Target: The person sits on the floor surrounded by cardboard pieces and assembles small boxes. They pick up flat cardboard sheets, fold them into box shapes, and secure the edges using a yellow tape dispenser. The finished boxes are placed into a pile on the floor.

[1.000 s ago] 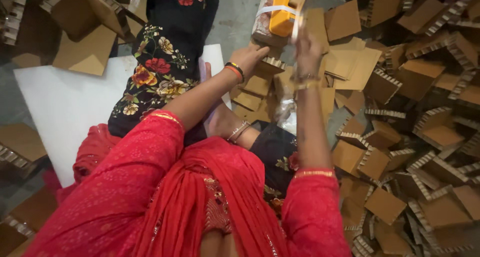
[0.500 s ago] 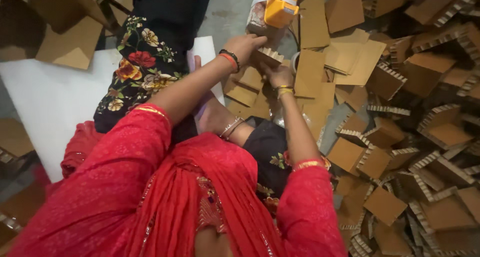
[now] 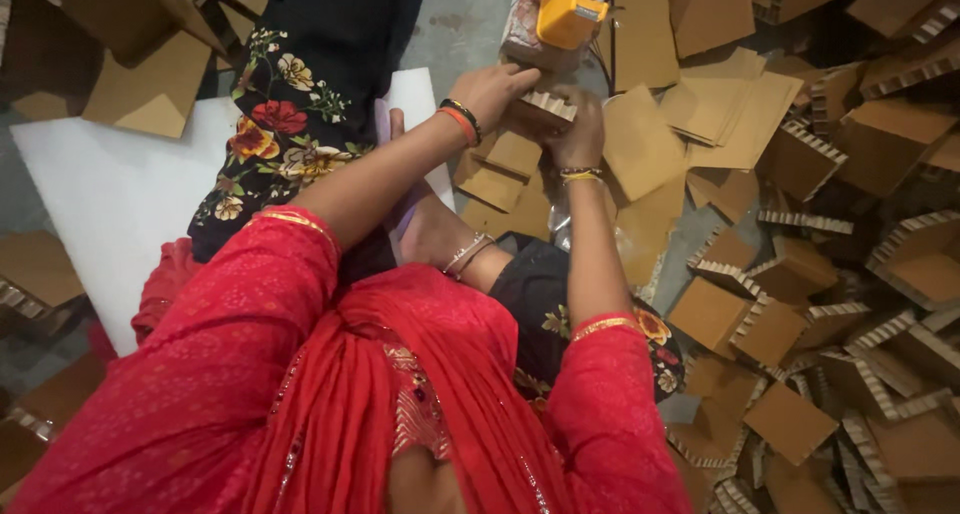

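Head view looks down on a person in red sleeves who sits among many brown cardboard pieces. Both arms stretch forward and the two hands meet on one small cardboard piece (image 3: 545,105) with a corrugated edge, which is held up in front of the person, just below a yellow tape dispenser (image 3: 570,12). Left hand (image 3: 492,89) comes from the left and lies over the top of this piece, with fingers bent around it; on its wrist are a black and an orange bangle (image 3: 460,119). Right hand (image 3: 578,129) holds the piece from the right side and from under, fingers curled closed on it, and it wears a thin gold bangle (image 3: 580,175) on the wrist. The dispenser stands on a package wrapped in clear plastic, close beyond the hands, at the top edge of the view. Under the hands some flat cardboard squares (image 3: 510,169) lie in a loose pile, and to the right the floor is covered with many folded corrugated pieces (image 3: 800,274). On the left a white sheet (image 3: 110,184) lies on the floor. Between the arms a second person in black flowered cloth (image 3: 290,124) is partly seen, with a forearm wearing silver bangles (image 3: 465,254) near the white sheet.
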